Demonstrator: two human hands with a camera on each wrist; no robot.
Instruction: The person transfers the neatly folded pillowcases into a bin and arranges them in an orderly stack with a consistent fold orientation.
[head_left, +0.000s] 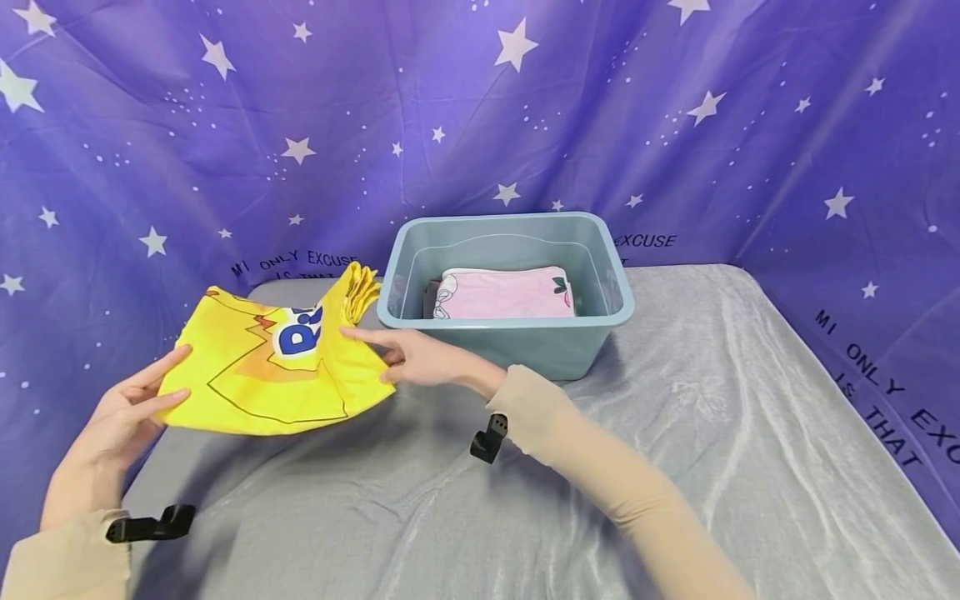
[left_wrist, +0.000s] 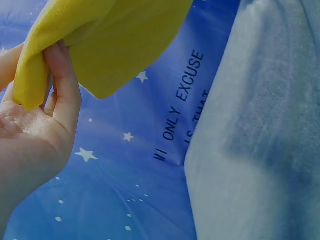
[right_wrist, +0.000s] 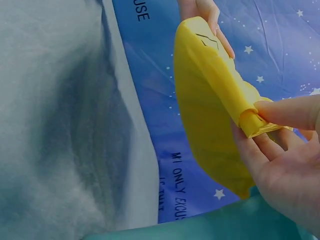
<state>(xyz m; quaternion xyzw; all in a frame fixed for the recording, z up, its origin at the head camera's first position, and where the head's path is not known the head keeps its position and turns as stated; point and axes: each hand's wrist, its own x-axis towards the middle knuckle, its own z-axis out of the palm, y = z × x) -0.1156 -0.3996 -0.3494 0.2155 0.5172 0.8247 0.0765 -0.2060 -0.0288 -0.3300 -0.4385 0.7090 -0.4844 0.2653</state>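
Note:
A bundle of bright yellow printed cloth (head_left: 255, 367), with blue lettering on a white patch, hangs above the left of the table between both hands. My left hand (head_left: 123, 417) pinches its left edge between thumb and fingers; the left wrist view shows the yellow cloth (left_wrist: 115, 45) folded over in that grip. At the opposite edge, my right hand (head_left: 420, 357) holds the cloth, its index finger lying along the top. In the right wrist view, the thumb and fingers of the right hand (right_wrist: 285, 155) grip a thick, layered fold.
Right of the cloth stands a grey-blue plastic bin (head_left: 502, 346), with folded pink cloth (head_left: 502, 293) and something dark beside it inside. A grey velvety cover (head_left: 675, 450) lies on the table. Behind hangs a purple star-patterned curtain (head_left: 450, 100).

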